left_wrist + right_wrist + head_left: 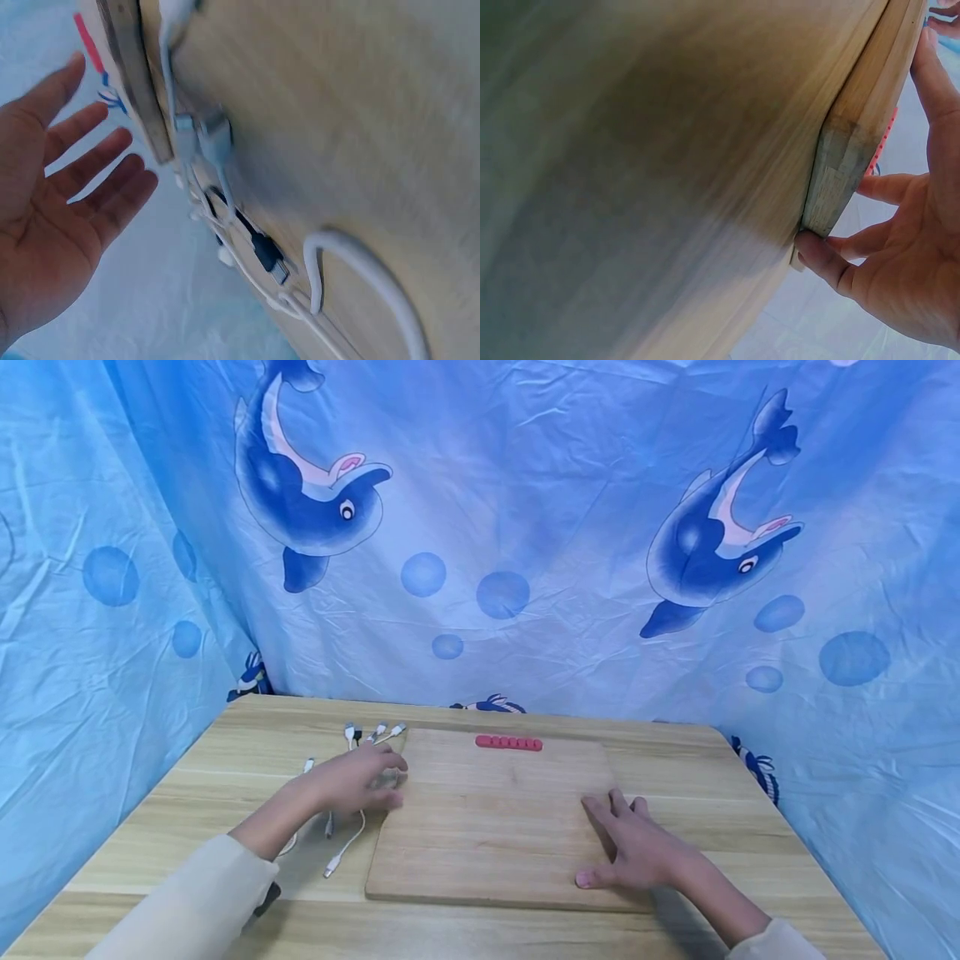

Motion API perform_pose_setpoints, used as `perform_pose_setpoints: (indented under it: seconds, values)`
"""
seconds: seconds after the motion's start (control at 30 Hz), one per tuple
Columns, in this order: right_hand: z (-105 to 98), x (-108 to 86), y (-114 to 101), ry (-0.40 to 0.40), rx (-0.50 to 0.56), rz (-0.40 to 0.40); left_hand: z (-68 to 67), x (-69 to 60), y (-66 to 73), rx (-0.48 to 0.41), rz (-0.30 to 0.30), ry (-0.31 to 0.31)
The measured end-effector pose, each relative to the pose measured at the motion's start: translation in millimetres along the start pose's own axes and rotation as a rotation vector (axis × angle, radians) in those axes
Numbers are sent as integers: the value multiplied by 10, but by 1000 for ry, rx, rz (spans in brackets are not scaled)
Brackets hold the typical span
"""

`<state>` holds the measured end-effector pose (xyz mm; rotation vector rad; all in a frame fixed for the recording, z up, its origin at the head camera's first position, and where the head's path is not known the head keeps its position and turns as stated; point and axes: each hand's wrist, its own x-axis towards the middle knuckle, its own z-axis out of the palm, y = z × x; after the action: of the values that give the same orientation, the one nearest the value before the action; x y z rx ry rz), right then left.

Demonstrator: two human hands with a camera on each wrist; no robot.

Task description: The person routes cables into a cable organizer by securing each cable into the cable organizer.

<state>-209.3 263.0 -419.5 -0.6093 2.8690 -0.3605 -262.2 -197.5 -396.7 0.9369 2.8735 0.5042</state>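
A light wooden board (487, 827) lies flat on the table. Near its far edge is a red slotted strip (508, 742) that looks like a cable holder. Beside the board's left edge, my left hand (356, 779) hovers over several white cables (347, 852); its fingers are spread with nothing between them. The left wrist view also shows a black cable plug (268, 253) among the white ones. My right hand (637, 852) rests its spread fingers at the board's right edge. In the right wrist view, one fingertip (814, 247) touches the board's side near a corner.
The wood-grain table (697, 777) carries everything. A blue dolphin-print cloth (585, 527) hangs behind it and along both sides. A small dark object (267, 897) shows beside the left sleeve, partly hidden.
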Motion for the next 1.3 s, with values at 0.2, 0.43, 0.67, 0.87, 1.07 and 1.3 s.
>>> perform_pose_setpoints:
  seconds: [0.2, 0.43, 0.67, 0.87, 1.07, 1.3]
  values:
    - [-8, -4, 12, -7, 0, 6, -42, 207, -250, -21, -19, 46]
    - [-8, -8, 14, -9, 3, 4, -64, 439, -462, -130, -76, 165]
    - [-4, -15, 26, 0, -4, -7, -66, 651, -535, -158, -174, 154]
    - [-12, -36, 42, 7, 1, -11, -52, 808, -567, -172, -209, 153]
    - [-29, -13, 30, -7, 5, -7, -50, 862, -644, -213, -268, 145]
    - [-47, 7, -5, -33, 21, 6, -23, 884, -735, -203, -288, 133]
